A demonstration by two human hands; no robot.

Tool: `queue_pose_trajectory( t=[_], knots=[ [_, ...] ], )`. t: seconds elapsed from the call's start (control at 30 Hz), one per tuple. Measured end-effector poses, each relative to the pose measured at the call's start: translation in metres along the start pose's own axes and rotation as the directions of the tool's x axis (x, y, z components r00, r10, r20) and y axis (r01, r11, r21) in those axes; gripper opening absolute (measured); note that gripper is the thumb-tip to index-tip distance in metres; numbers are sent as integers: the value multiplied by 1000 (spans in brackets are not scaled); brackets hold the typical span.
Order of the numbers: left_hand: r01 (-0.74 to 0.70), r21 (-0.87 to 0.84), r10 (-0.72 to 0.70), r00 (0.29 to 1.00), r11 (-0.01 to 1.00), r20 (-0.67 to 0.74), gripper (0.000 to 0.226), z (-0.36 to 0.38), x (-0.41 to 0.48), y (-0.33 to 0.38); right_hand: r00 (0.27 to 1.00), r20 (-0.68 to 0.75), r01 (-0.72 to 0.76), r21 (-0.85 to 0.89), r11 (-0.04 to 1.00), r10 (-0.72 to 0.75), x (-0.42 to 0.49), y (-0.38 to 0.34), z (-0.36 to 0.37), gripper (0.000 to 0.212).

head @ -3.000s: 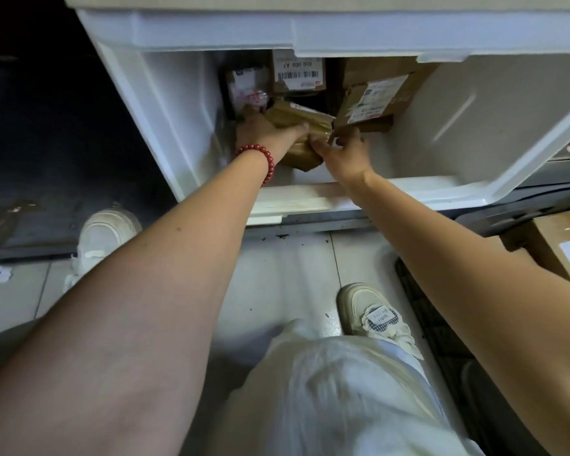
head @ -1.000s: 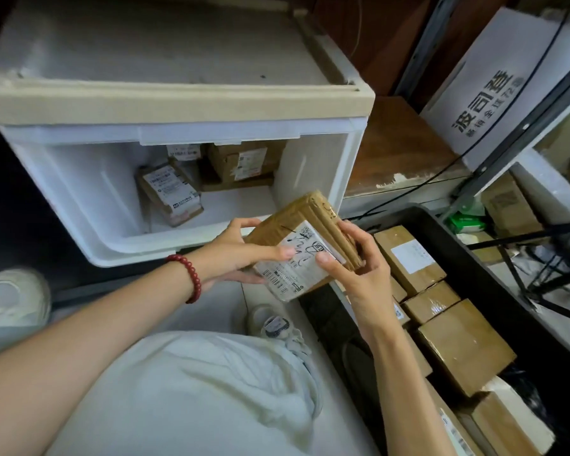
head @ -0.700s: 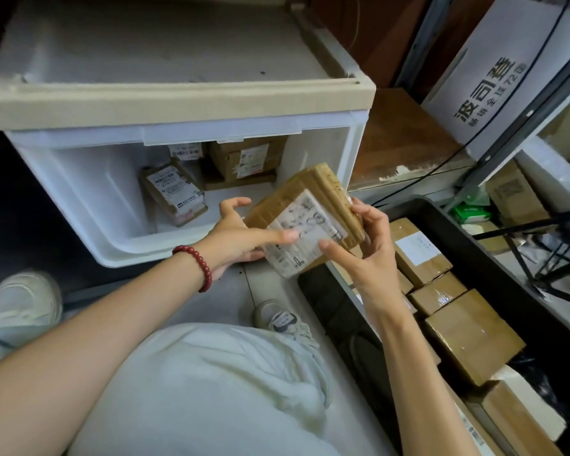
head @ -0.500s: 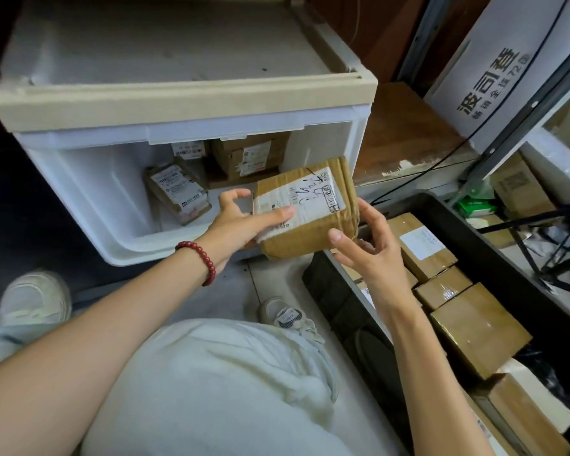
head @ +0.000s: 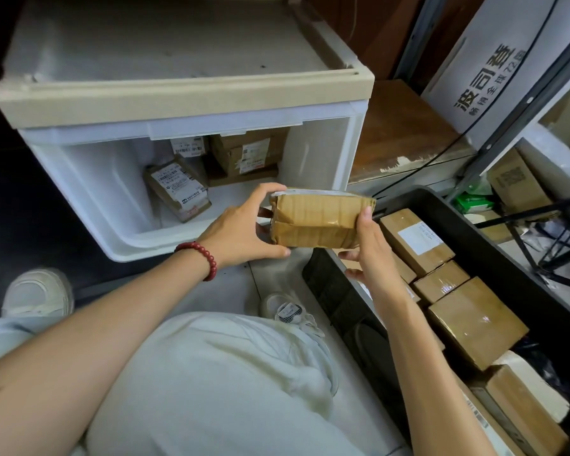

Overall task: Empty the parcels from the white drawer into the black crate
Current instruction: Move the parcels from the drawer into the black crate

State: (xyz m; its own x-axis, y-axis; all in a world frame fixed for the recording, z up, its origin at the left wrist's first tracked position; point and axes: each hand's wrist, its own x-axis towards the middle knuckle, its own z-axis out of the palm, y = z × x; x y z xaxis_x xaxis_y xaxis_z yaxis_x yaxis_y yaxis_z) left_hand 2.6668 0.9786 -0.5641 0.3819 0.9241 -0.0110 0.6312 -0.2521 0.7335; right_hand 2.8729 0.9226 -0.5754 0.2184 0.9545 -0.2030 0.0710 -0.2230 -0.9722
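A brown taped parcel (head: 320,222) is held in the air between both hands, in front of the open white drawer (head: 89,192) and just over the near corner of the black crate (head: 338,294). Its left end is gripped by the left hand (head: 241,232), with the thumb laid along the bottom edge and the fingers wrapped over the top and the end. Its right end is gripped by the right hand (head: 369,248), with the thumb pressed upright against the near face and the fingers curled underneath. The parcel is turned on edge, so that only a white rim of its label is seen along the top. Inside the drawer, a flat labelled parcel (head: 178,189) is seen tilted at the left, and a cardboard box (head: 247,156) is set at the back. Several brown boxes (head: 474,320) are packed closely together in the crate. A red bead bracelet (head: 199,258) is worn on the left wrist.
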Motion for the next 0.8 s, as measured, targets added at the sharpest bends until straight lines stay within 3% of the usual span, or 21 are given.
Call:
queue_pose_trajectory(
  t=[0.1, 0.2, 0.37, 0.47, 0.67, 0.8],
  knots=[
    [-2, 8, 2, 999, 1000, -47, 82, 0, -1, 2, 998, -27, 58, 2, 998, -58, -1, -5, -2, 64],
    [35, -43, -38, 997, 998, -73, 88, 0, 0, 4, 992, -59, 108, -9, 994, -108, 1, -4, -3, 59],
    [60, -295, -73, 997, 954, -34, 71, -2, -1, 20, 999, -8, 40, 34, 999, -39, -2, 1, -9, 67],
    [80, -313, -89, 996, 946, -12, 77, 3, 0, 27, 999, -26, 23, 102, 995, -20, -2, 1, -9, 75],
    [5, -312, -32, 996, 950, -84, 94, 2, -3, 36, 990, -115, 101, 228, 968, -77, 0, -1, -6, 73],
    [23, -368, -57, 995, 929, -82, 74, 2, -7, 41, 987, -117, 129, 197, 972, -107, 0, 1, -12, 58]
  ],
)
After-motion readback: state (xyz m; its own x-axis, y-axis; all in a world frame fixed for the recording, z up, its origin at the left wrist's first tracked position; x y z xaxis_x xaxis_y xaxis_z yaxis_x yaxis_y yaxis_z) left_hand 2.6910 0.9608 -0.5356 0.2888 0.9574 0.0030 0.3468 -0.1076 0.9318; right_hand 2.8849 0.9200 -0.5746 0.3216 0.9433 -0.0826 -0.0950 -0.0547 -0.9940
